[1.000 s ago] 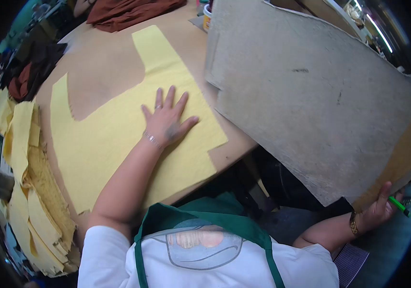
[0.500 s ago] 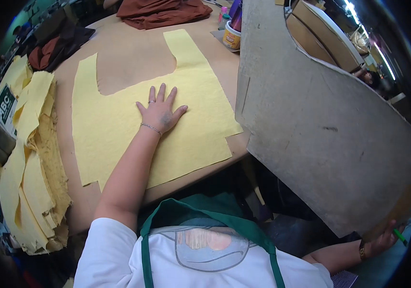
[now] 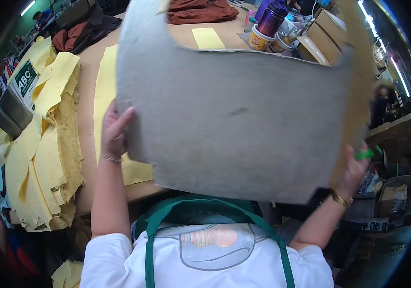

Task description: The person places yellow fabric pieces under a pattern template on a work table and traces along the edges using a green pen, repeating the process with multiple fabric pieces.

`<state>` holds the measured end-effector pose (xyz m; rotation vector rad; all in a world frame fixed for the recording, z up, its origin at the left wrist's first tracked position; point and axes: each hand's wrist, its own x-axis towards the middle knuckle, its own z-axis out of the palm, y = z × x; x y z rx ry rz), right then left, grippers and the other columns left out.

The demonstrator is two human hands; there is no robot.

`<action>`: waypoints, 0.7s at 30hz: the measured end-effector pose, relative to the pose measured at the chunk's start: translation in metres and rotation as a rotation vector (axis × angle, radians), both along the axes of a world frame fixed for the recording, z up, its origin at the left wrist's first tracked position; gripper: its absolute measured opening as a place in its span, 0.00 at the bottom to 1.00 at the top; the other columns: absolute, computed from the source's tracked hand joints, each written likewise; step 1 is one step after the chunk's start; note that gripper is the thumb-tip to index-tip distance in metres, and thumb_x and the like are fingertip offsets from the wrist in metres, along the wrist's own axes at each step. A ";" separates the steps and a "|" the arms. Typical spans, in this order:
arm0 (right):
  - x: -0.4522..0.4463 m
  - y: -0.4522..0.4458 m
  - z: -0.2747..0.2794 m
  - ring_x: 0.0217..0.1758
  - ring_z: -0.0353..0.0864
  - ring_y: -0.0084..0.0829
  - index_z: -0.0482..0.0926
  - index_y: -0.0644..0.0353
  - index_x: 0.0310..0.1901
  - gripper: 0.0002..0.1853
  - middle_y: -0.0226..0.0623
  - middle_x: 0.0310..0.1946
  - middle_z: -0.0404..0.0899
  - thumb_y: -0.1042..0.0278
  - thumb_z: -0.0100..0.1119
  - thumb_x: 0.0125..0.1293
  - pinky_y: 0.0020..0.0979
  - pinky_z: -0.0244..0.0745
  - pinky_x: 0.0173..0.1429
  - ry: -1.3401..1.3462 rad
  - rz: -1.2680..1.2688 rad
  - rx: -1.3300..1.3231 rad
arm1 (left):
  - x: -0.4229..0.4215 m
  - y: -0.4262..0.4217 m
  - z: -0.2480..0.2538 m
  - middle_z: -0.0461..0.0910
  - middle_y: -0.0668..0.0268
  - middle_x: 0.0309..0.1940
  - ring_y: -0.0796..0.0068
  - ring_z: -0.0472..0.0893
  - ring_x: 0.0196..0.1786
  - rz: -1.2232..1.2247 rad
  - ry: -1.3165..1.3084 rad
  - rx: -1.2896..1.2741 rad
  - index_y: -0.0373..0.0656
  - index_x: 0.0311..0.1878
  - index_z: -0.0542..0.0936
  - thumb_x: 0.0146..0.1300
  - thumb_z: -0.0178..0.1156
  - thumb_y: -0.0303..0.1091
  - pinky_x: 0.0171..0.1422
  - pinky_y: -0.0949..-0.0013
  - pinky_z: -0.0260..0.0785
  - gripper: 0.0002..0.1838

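A large grey cardboard pattern template (image 3: 244, 125) is held up between my two hands, over the table's near edge. My left hand (image 3: 115, 128) grips its left edge, thumb on the near face. On the opposite side my right hand (image 3: 354, 168) is closed at the template's right edge and also has a green pen (image 3: 364, 154); its fingers are partly hidden and blurred. Behind the template, a cut yellow fabric piece (image 3: 104, 91) lies flat on the table (image 3: 88, 125). Only its left side, a lower strip and one far tip show.
Left of the fabric sits a thick stack of yellow fabric pieces (image 3: 37, 168), with a metal tin labelled ABC (image 3: 25, 81) beside it. Brown cloth (image 3: 200, 11) and a dark garment (image 3: 83, 31) lie at the back. A yellow-labelled tub (image 3: 260, 39) and purple tumbler (image 3: 272, 18) stand far right.
My left hand has left the yellow fabric and taken the template's left edge. The template has swung leftward from the right side and now covers most of the fabric. My right hand has risen.
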<state>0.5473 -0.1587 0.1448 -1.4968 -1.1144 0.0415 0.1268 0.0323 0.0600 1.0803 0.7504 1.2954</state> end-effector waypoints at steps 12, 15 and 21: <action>-0.050 0.181 -0.128 0.34 0.77 0.42 0.72 0.65 0.44 0.20 0.50 0.29 0.76 0.59 0.57 0.54 0.34 0.70 0.40 -0.272 0.296 -0.434 | -0.106 -0.011 -0.049 0.73 0.61 0.46 0.74 0.72 0.47 0.317 0.205 -0.109 0.35 0.54 0.64 0.53 0.57 0.26 0.53 0.73 0.64 0.24; -0.055 0.191 -0.129 0.34 0.75 0.48 0.73 0.65 0.39 0.19 0.53 0.28 0.76 0.56 0.55 0.54 0.38 0.70 0.40 -0.341 0.252 -0.638 | -0.107 0.005 -0.055 0.72 0.60 0.47 0.74 0.72 0.47 0.300 0.281 -0.125 0.35 0.55 0.63 0.54 0.56 0.25 0.53 0.73 0.63 0.25; -0.057 0.204 -0.132 0.34 0.76 0.47 0.73 0.63 0.35 0.20 0.51 0.28 0.76 0.51 0.52 0.54 0.41 0.70 0.40 -0.494 0.207 -0.773 | -0.108 0.021 -0.063 0.69 0.57 0.51 0.71 0.70 0.51 0.306 0.495 -0.203 0.33 0.59 0.59 0.54 0.55 0.26 0.56 0.72 0.61 0.28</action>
